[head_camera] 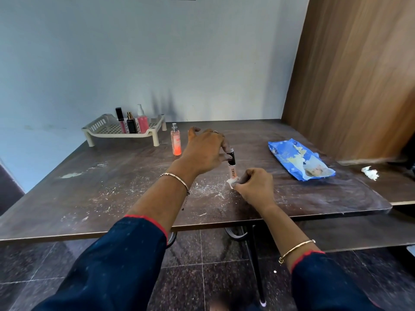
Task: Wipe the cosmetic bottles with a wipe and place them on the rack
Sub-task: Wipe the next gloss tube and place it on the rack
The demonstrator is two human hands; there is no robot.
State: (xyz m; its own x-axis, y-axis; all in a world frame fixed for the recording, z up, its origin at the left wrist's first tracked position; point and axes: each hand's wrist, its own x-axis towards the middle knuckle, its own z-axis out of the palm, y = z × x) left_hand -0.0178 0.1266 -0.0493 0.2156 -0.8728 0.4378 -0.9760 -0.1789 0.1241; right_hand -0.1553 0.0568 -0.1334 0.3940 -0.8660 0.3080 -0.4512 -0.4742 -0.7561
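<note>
Head view. A lip gloss tube (232,167) stands nearly upright near the middle of the dark wood-grain desk (112,187), held at both ends. The left hand (203,151) comes down from above; its grip is closed on the tube's glossy black cap, thumb and forefinger pinching it while the other fingers splay outward. The right hand (253,187) is curled into a loose fist at the tube's base, its grip closed on a small crumpled white wipe (230,182) pressed against the pale peach, lettered lower barrel; whether the base touches the desk is hard to tell, since the wipe and fingers hide it.

Just left of the left hand stands a slim clear spray bottle (176,141) with orange liquid and a silver nozzle. Farther back at the left, a cream plastic rack (101,129) with a perforated floor and slatted sides carries three upright items: a pink gloss tube (121,121) with a black cap, a dark squarish perfume bottle (131,124) and a pink bottle (142,120) with a white top.

To the right lies a flat blue wipes pack (298,160), its film crinkled, and beyond it a used white wad (370,172). The desk surface is scuffed and dusted with white specks
</note>
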